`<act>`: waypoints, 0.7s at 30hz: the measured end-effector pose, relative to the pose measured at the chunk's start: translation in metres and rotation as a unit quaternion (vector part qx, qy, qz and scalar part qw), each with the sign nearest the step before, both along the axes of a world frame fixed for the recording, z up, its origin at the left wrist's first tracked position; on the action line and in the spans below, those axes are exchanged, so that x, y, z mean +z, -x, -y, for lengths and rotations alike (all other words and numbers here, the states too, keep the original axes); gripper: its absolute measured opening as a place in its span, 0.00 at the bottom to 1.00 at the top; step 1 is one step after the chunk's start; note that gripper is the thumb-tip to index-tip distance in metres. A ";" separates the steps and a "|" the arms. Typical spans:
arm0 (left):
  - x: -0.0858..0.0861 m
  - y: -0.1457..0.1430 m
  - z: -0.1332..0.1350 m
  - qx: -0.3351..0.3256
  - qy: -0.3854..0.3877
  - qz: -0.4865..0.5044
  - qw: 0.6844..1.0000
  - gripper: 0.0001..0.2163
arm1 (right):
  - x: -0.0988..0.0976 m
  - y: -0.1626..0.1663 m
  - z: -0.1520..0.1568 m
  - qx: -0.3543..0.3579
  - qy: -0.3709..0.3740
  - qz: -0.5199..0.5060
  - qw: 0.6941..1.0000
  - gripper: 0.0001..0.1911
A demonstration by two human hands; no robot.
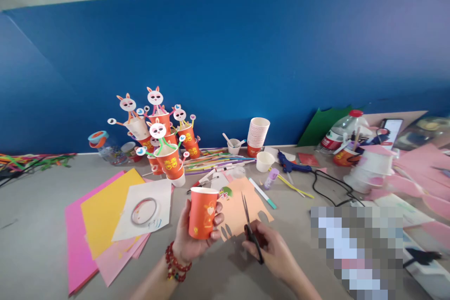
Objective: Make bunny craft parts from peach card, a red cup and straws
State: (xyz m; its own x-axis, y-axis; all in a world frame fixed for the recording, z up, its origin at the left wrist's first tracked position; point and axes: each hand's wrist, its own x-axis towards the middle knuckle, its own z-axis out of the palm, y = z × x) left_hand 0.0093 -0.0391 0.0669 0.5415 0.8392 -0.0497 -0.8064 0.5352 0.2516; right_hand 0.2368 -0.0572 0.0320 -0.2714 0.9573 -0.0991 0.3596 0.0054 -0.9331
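Note:
My left hand (188,236) is wrapped round a red paper cup (202,213) with a printed heart, held upright above the table. A beaded bracelet circles that wrist. In my right hand (269,243) is a pair of black-handled scissors (250,229), its blades pointing away from me and nearly together. Between the hands lies a sheet of orange paper (242,201) with several holes cut in it. Behind the red cup stand several rabbit figures (168,159) made of red cups, with white paper faces and little arms.
Coloured paper sheets (79,243) and a tape roll (143,211) lie at left. Further back are stacked paper cups (258,133), a white cup (265,161), a glue stick (271,179) and a marker (263,193). A blue glue gun (291,164) trails its cord rightward, near a plastic bottle (346,131).

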 end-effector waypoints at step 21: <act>-0.006 -0.001 -0.003 0.229 -0.231 -0.420 0.847 0.32 | -0.018 -0.020 0.008 -0.016 -0.058 0.143 0.988 0.13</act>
